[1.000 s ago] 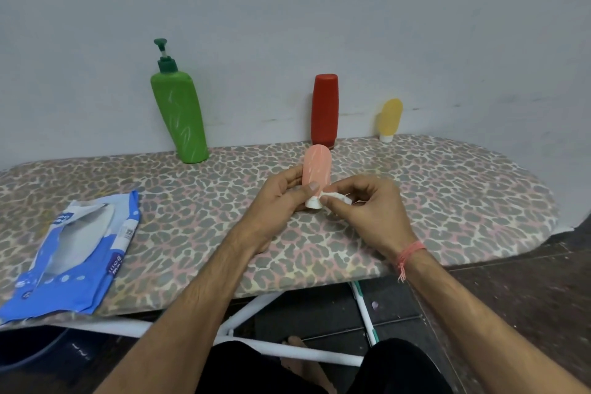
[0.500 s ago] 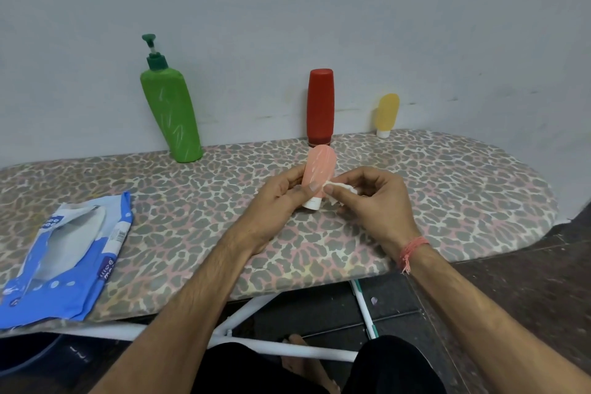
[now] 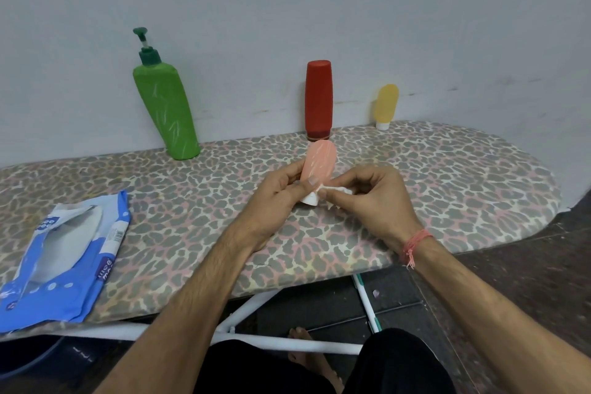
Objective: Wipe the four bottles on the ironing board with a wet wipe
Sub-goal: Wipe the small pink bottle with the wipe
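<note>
1. Along the back edge against the wall: green pump bottle [image 3: 166, 112] leaning, red bottle [image 3: 318, 99] upright, yellow bottle [image 3: 386, 105] upright, with wide bare gaps between them.
2. Mid-board, blocked by left hand [image 3: 278, 198] and right hand [image 3: 374, 198] around the peach bottle [image 3: 318, 166].
3. Left front corner, covered by the blue wipes pack [image 3: 64, 259].
4. Open cover on the ironing board [image 3: 463, 189] at the rounded right end, and between pack and left forearm.
</note>
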